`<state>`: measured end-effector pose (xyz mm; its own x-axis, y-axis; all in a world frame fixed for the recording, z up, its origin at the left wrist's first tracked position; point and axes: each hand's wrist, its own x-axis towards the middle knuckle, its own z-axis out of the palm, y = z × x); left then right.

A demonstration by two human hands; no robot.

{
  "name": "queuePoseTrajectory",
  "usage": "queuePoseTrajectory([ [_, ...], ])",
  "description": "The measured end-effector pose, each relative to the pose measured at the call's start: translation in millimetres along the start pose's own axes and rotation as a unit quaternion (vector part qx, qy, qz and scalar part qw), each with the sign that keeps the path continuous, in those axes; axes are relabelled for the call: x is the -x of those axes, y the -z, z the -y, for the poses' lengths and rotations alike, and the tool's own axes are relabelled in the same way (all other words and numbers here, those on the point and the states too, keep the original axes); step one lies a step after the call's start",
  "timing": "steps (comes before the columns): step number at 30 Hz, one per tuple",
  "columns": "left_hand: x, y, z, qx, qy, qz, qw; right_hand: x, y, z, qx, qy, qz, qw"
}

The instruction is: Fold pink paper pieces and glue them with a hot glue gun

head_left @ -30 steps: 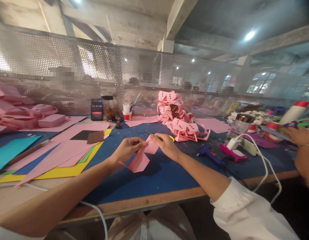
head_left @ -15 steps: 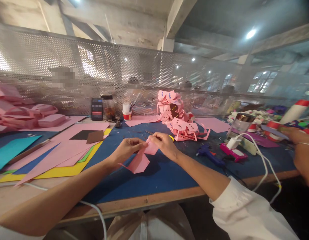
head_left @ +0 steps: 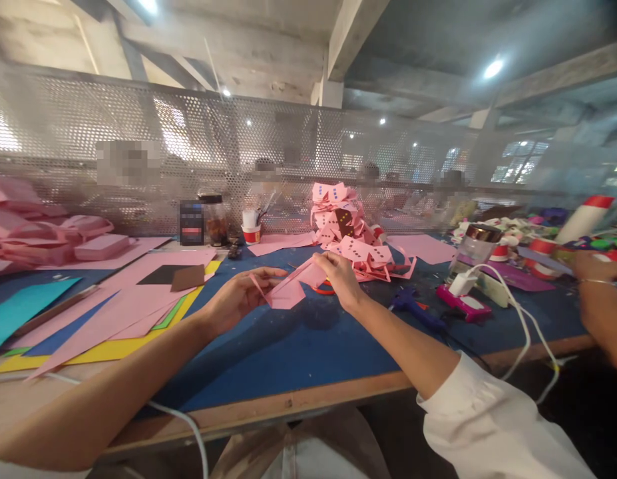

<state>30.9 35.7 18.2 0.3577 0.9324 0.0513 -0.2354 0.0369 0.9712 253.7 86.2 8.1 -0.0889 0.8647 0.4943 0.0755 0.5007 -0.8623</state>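
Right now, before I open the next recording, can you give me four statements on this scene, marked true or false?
1. The right hand pinches folded pink paper. True.
2. A blue plastic glue gun is held. False: the glue gun lies right of that hand.
3. A brown paper rectangle overlaps a black paper sheet. True.
4. A turquoise paper sheet lies far right. False: the turquoise paper sheet lies far left.

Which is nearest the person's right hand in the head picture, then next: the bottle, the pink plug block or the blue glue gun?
From the right hand:
1. Blue glue gun, to its right.
2. Pink plug block, farther right.
3. Bottle, far right, towards the back.
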Motion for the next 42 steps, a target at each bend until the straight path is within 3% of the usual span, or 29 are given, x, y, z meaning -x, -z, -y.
queuePoseTrajectory([
  [4,0.5,2.4,-4.3,0.061,0.027,0.014,0.998,-2.4,1.1,-1.6,-0.009,-0.010,-0.022,1.000],
  [14,-0.5,7.6,-1.1,0.065,0.013,0.067,0.996,-3.3,3.3,0.5,0.006,0.006,-0.037,0.999],
  [23,-0.7,3.5,2.7,-0.027,0.007,0.050,0.998,-1.4,1.8,0.0,0.027,0.037,0.000,0.999],
  [34,-2.9,5.0,10.9,-0.098,0.046,0.105,0.989,5.8,0.6,7.8,0.053,0.079,0.041,0.995],
  [42,-1.6,3.4,11.3,-0.127,0.063,0.088,0.986,10.1,-2.0,11.2,0.079,0.095,0.073,0.990],
])
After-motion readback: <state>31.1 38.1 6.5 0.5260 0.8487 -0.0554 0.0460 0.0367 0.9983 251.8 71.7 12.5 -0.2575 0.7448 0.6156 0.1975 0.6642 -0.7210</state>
